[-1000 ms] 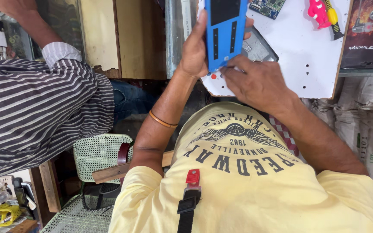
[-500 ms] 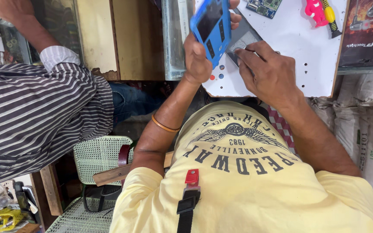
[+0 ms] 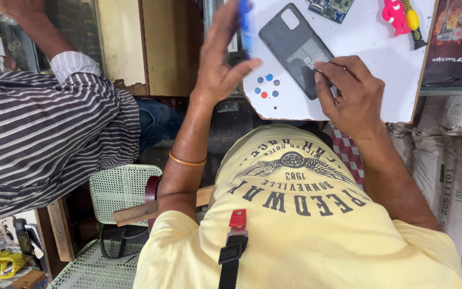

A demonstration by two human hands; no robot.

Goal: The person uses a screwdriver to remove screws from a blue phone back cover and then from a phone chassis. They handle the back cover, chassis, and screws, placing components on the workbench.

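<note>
One dark phone back cover (image 3: 295, 48) lies at top centre on the white work board (image 3: 370, 101); the right hand (image 3: 351, 93) pinches a thin tool against it. The left hand (image 3: 221, 64) grips one blue phone part (image 3: 245, 27) edge-on. One circuit board (image 3: 331, 8) and two small tools (image 3: 402, 16) lie above.

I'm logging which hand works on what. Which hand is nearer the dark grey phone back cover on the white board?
Right. The right hand touches the grey cover with a small tool; the left hand holds a blue piece beside it.
</note>
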